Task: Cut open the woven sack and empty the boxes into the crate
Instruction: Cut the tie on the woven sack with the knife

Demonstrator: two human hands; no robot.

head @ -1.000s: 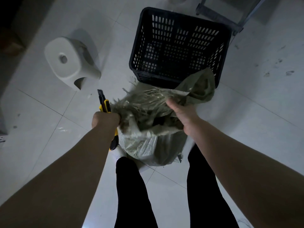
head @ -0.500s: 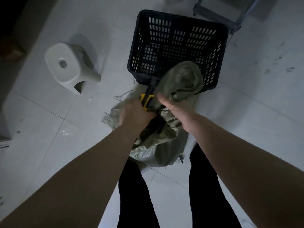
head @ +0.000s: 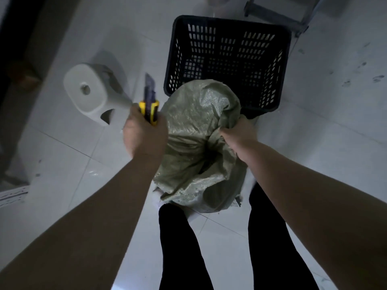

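Note:
A grey-green woven sack (head: 194,130) stands on the tiled floor between my feet, its top bunched and leaning on the near wall of a black slotted plastic crate (head: 228,59). My right hand (head: 238,132) grips the sack's folded top edge at its right side. My left hand (head: 144,135) sits at the sack's left side and holds a yellow and black utility knife (head: 149,103), pointing away from me. A dark opening shows in the sack's middle. No boxes are visible. The crate looks empty.
A white plastic stool (head: 92,93) stands to the left of the knife. A metal frame (head: 278,13) sits behind the crate at the top right. A dark wall edge runs along the far left. My legs in black trousers stand just behind the sack.
My left hand has swung the knife out from the middle of the sack to its left side. My right hand has shifted right and taken a new grip on the sack's top edge.

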